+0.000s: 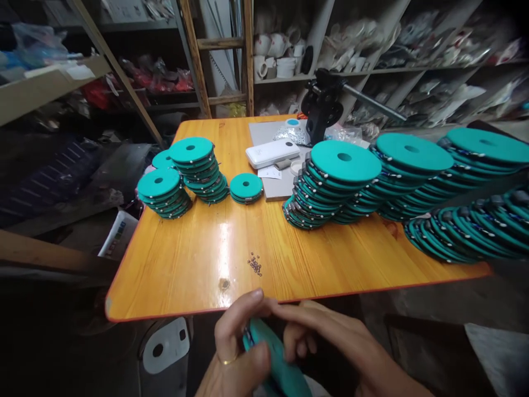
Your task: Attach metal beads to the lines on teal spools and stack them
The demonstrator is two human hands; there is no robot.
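Observation:
My left hand [243, 347], with a ring on one finger, grips a teal foam spool [270, 344] tilted on edge below the table's front edge. Dark line or fittings show at the spool's rim. From the other side my right hand [326, 336] holds the same spool, its lower fingers curled against the face. Its outstretched index finger meets the left fingertips over the top rim; whatever lies between those tips is too small to make out. Ahead of my hands, a small cluster of dark beads [255, 266] lies on the table.
Stacks of teal spools stand on the wooden table [198, 248]: a left stack [194, 168], a low pair [246, 187] and taller right stacks [343, 165]. Behind are a white power bank [273, 153] and a black clamp device [318, 107]. A white stool [167, 344] stands below.

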